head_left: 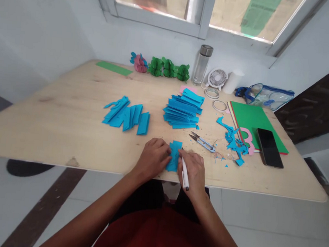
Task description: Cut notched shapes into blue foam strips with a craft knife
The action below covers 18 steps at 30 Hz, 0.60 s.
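A small piece of folded blue paper point(174, 155) lies near the table's front edge, between my two hands. My left hand point(155, 156) is closed, its fingers curled and pressing on the paper's left side. In my right hand point(193, 171) is a white pen point(184, 174), its dark end pointing toward me and its other end up by the paper's right edge. The fingers of that hand also touch the paper. Just beyond lies a pair of thread snips point(202, 141) with dark blades. A thick stack of folded blue strips point(183, 110) sits farther back.
More folded blue pieces point(127, 115) lie to the left. Blue scraps point(232, 139), a pink cut-out point(248, 140), a phone point(270, 148) and green sheets point(250, 117) are at right. A bottle point(201, 67), small fan point(217, 78) and green paper figures point(169, 68) line the wall.
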Each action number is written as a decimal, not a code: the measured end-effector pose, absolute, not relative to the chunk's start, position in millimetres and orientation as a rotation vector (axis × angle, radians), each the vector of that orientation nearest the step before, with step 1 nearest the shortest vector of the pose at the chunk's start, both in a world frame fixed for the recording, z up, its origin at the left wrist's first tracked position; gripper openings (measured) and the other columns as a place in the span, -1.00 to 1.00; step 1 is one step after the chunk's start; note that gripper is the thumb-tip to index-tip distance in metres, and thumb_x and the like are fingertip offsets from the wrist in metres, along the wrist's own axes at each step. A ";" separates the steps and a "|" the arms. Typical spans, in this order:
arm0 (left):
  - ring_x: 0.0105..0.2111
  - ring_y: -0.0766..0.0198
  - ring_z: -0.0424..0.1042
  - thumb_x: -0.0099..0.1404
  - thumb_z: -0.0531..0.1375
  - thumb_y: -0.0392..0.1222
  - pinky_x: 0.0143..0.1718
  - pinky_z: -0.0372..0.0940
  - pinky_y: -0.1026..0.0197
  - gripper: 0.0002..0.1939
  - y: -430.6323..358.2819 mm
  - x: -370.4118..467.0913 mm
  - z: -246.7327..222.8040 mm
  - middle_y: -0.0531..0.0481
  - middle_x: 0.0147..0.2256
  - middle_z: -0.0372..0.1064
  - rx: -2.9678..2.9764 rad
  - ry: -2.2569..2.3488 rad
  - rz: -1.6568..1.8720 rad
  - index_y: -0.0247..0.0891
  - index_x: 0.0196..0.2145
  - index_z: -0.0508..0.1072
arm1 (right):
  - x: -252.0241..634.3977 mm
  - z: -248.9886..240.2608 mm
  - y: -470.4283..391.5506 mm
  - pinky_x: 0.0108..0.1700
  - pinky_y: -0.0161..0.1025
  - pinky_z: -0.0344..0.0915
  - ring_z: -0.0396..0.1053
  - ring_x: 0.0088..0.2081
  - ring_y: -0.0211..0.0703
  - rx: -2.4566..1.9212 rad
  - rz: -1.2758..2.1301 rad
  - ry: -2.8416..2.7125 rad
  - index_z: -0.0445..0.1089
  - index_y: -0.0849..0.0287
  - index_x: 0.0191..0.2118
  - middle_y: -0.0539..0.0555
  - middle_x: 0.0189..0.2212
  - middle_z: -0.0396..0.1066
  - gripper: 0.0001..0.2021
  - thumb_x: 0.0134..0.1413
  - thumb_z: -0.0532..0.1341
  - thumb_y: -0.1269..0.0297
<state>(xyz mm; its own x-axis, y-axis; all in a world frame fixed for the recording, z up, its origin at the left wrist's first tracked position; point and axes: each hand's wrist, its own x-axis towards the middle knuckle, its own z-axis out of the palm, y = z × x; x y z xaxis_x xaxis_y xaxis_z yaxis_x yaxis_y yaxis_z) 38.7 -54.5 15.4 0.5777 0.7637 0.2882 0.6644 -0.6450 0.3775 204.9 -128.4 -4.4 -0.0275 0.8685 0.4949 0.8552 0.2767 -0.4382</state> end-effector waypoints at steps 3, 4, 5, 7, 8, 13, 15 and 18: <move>-0.24 0.05 0.34 0.19 0.22 -0.26 -0.16 0.27 0.00 -0.99 -56.8 38.9 14.4 -0.08 -0.34 0.35 2.563 1.219 0.657 -0.22 -0.38 0.44 | 205.4 -4.6 -128.3 -0.05 -0.07 0.23 0.40 -0.12 -0.01 -1.555 0.013 -1.859 0.40 0.19 0.09 0.14 -0.24 0.53 -0.69 0.29 0.10 0.42; -0.23 0.05 0.34 0.19 0.23 -0.26 -0.16 0.27 0.01 -0.98 -57.4 38.8 13.6 -0.08 -0.35 0.35 2.552 1.232 0.667 -0.22 -0.37 0.44 | 205.3 -4.5 -128.2 -0.05 -0.07 0.23 0.40 -0.12 0.00 -1.559 0.005 -1.857 0.40 0.19 0.09 0.14 -0.25 0.53 -0.69 0.29 0.10 0.42; -0.23 0.05 0.34 0.18 0.23 -0.26 -0.16 0.27 0.01 -0.98 -58.0 38.5 12.8 -0.08 -0.35 0.36 2.540 1.245 0.679 -0.22 -0.37 0.44 | 205.2 -4.2 -128.0 -0.05 -0.07 0.23 0.40 -0.13 0.00 -1.565 -0.002 -1.857 0.41 0.18 0.09 0.14 -0.26 0.53 -0.69 0.29 0.10 0.43; -0.24 0.05 0.35 0.17 0.24 -0.25 -0.17 0.26 0.02 -0.96 -59.7 37.7 11.0 -0.08 -0.35 0.36 2.510 1.267 0.705 -0.22 -0.37 0.45 | 205.0 -3.3 -127.8 -0.07 -0.07 0.22 0.39 -0.14 0.01 -1.581 -0.018 -1.867 0.41 0.18 0.08 0.14 -0.26 0.53 -0.69 0.29 0.09 0.42; -0.24 0.06 0.35 0.17 0.25 -0.25 -0.17 0.26 0.02 -0.96 -60.9 37.3 10.0 -0.07 -0.35 0.37 2.492 1.275 0.721 -0.22 -0.37 0.45 | 204.9 -2.8 -127.7 -0.08 -0.07 0.22 0.39 -0.15 0.01 -1.588 -0.028 -1.876 0.42 0.19 0.08 0.15 -0.26 0.53 -0.70 0.30 0.09 0.41; -0.25 0.09 0.38 0.19 0.21 -0.28 -0.13 0.27 0.02 -0.99 -70.4 38.5 5.7 -0.05 -0.34 0.42 2.394 1.297 0.825 -0.22 -0.38 0.45 | 204.7 -2.1 -127.8 -0.12 -0.10 0.21 0.38 -0.17 -0.01 -1.594 -0.076 -1.897 0.41 0.21 0.08 0.16 -0.25 0.53 -0.70 0.32 0.07 0.41; -0.24 0.10 0.39 0.20 0.20 -0.29 -0.11 0.27 0.01 -0.97 -74.1 40.1 5.3 -0.05 -0.34 0.44 2.362 1.292 0.870 -0.22 -0.40 0.44 | 204.5 -2.3 -128.0 -0.12 -0.11 0.20 0.38 -0.18 -0.01 -1.600 -0.082 -1.898 0.42 0.21 0.06 0.15 -0.26 0.53 -0.71 0.31 0.07 0.42; -0.19 0.09 0.40 0.22 0.19 -0.29 -0.06 0.27 -0.02 -0.96 -77.6 41.7 5.9 -0.05 -0.32 0.46 2.323 1.279 0.936 -0.21 -0.39 0.43 | 203.8 -1.6 -128.2 -0.11 -0.10 0.21 0.39 -0.18 -0.01 -1.601 -0.081 -1.893 0.42 0.20 0.06 0.15 -0.27 0.53 -0.71 0.30 0.08 0.41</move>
